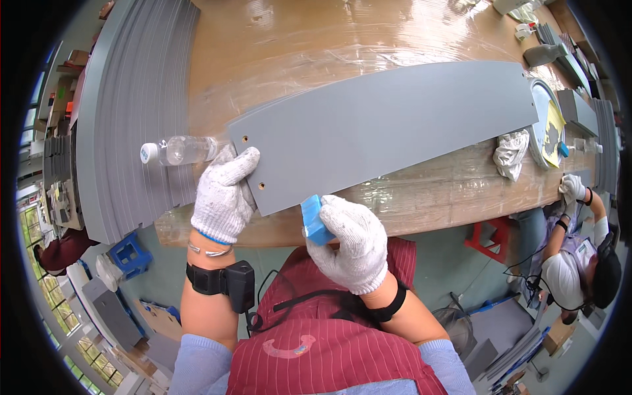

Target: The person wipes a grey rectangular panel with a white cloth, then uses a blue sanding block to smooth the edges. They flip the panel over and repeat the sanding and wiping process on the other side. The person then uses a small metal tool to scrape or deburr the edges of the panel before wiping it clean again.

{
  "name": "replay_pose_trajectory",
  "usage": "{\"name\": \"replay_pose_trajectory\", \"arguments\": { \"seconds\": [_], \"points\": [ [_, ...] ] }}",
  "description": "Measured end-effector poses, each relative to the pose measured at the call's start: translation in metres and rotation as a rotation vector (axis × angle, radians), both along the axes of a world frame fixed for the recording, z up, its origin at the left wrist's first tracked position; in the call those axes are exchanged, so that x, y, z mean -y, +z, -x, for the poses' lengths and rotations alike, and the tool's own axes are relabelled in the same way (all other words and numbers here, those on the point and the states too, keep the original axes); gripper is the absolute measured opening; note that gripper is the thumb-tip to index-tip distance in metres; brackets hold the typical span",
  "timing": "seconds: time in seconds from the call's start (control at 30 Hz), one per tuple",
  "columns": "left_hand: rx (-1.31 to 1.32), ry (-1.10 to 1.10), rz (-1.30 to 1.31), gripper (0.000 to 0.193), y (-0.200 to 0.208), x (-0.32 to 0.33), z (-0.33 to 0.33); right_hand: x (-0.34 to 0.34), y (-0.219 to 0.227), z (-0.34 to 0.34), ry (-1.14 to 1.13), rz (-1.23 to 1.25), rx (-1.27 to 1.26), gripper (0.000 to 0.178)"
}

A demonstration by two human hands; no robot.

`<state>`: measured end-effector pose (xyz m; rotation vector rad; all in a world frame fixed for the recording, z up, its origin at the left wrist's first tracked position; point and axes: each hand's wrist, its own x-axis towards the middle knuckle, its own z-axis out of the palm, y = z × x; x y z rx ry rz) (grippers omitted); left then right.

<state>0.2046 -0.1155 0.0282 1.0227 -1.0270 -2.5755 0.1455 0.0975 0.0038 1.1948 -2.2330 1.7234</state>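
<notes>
A long grey panel (388,125) with small holes near its ends lies slanted over the table, its left end raised toward me. My left hand (226,194), in a white knitted glove, grips that left end, thumb on top beside the two brass-coloured holes. Between the thumb and fingers of my gloved right hand (351,243) is a blue block (316,219), held at the panel's near edge; whether it touches the edge I cannot tell. A clear plastic bottle (181,151) with a white cap lies just beyond my left hand.
A tall stack of grey panels (141,112) stands at the left. The table (263,39) is covered in clear film. Right of the panel are a white rag (511,155) and a round tray (541,99). A gloved co-worker (571,263) is at the far right, near a red stool (488,238).
</notes>
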Motion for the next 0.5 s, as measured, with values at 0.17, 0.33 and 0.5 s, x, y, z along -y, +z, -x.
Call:
{"name": "replay_pose_trajectory", "arguments": {
  "seconds": [0.17,0.33,0.5],
  "points": [
    [-0.044,0.012,-0.100,0.036,-0.002,0.004,-0.005,-0.023,-0.010,0.027,-0.381,0.057,0.069,0.052],
    [-0.100,-0.082,-0.070,0.037,-0.004,0.007,-0.005,-0.003,-0.003,0.000,-0.191,-0.121,-0.079,0.057],
    [-0.099,-0.081,-0.096,0.032,-0.010,0.012,-0.008,0.042,0.005,-0.046,0.281,-0.083,-0.042,0.053]
  ]
}}
